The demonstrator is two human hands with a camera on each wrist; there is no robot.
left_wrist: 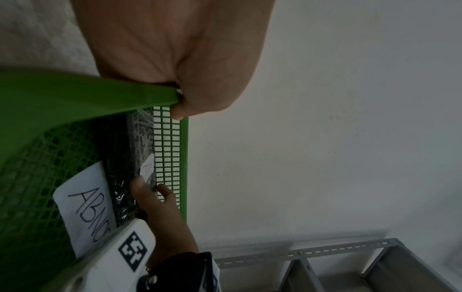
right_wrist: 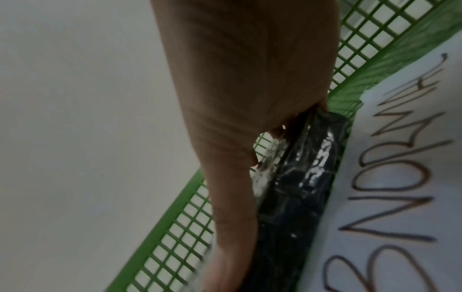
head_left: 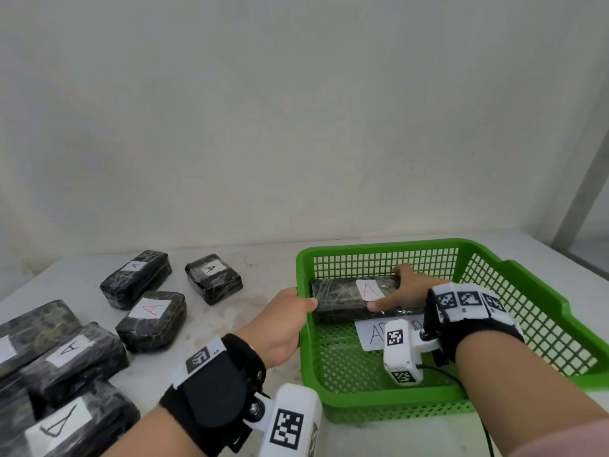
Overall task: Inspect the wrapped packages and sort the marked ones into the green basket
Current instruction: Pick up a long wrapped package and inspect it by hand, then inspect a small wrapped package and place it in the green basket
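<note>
Landmark: the green basket [head_left: 514, 285], standing on the table [head_left: 257, 262] at the right.

Left of the basket, wrapped packages lie in a loose group on the table. Four crowd the near-left corner, reaching the frame edge. Closer to the basket lie three more: a long package with a blue letter [head_left: 135, 279], a package with a red letter [head_left: 151, 320], and a short package with a black letter [head_left: 213, 278]. A strip of bare table separates this group from the basket's left wall.

The left hand [head_left: 283, 324] grips the left rim of the basket; the left wrist view shows the thumb curled over the rim edge, with the fingers on the outer side.

Inside the basket, a red-lettered package [head_left: 342, 300] lies along the far wall, its left end close to the left wall. The right hand [head_left: 408, 288] holds its right end, fingers curled over the far edge and thumb [head_left: 379, 304] along the near edge. The near half of the basket floor is open mesh, apart from a handwritten paper sign [head_left: 370, 334] lying just nearside of the package.

Right of the basket, only a narrow margin of table shows.

Surface: pale, faintly stained table. A plain light wall [head_left: 296, 110] stands behind the basket. The left wrist view shows grey metal shelving [left_wrist: 350, 262].
</note>
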